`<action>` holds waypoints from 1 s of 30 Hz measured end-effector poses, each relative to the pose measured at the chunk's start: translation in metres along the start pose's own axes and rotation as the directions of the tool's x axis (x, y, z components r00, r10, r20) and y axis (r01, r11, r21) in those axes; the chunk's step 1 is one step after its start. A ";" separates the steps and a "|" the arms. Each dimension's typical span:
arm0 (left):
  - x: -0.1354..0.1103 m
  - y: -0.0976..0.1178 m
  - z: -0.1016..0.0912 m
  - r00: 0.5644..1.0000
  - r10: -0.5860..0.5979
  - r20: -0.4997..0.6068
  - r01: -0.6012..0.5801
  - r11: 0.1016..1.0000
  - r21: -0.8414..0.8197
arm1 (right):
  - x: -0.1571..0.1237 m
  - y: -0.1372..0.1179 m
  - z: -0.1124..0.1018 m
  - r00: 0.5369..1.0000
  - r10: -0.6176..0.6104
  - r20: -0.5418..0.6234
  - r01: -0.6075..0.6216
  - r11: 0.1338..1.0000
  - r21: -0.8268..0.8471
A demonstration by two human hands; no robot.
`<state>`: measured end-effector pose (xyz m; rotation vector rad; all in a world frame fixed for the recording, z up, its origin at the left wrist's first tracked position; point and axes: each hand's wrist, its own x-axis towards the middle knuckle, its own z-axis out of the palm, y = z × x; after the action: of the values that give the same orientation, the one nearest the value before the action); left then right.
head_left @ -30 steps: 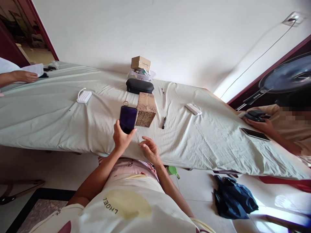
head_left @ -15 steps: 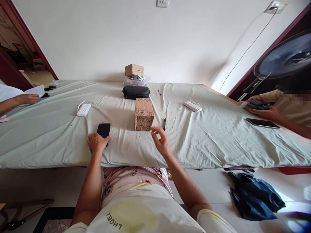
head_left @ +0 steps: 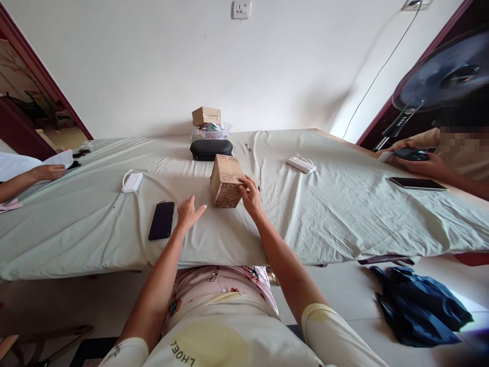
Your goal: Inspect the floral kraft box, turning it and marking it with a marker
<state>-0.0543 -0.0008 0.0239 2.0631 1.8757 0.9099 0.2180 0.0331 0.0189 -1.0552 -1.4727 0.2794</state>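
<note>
Item: patterned cardboard box (head_left: pixel 224 179), standing on the cloth-covered table (head_left: pixel 344 214). Your right hand (head_left: pixel 251 196) clasps its right side, fingers curled against it. Your left hand (head_left: pixel 188 213), fingers spread and holding nothing, sits just left of the box. Black phone (head_left: pixel 161 220): flat, just left of that hand.

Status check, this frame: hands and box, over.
Right hand grasps cardboard box, right edge. Left hand open, empty, beside phone. No obstruction.
</note>
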 end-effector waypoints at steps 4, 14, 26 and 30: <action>0.021 0.038 0.044 1.000 0.025 -0.006 -0.026 0.929 -0.370 | -0.007 0.022 -0.008 0.989 0.120 -0.089 -0.108 0.986 0.129; 0.004 0.014 0.052 0.962 -0.024 -0.271 -0.123 0.850 -0.512 | -0.035 0.018 0.008 0.922 0.288 0.259 -0.218 0.939 -0.267; 0.003 0.013 0.049 0.956 -0.055 -0.288 -0.142 0.773 -0.618 | -0.056 -0.025 0.001 0.776 -0.027 0.630 0.205 0.956 -0.211; 0.001 0.014 0.052 0.924 0.012 -0.381 -0.225 0.825 -0.518 | -0.066 -0.033 0.012 0.719 -0.209 0.663 0.370 0.923 -0.109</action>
<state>-0.0133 0.0110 -0.0093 1.7373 1.3748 1.7345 0.1827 -0.0287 -0.0040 -0.9256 -2.3253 0.2534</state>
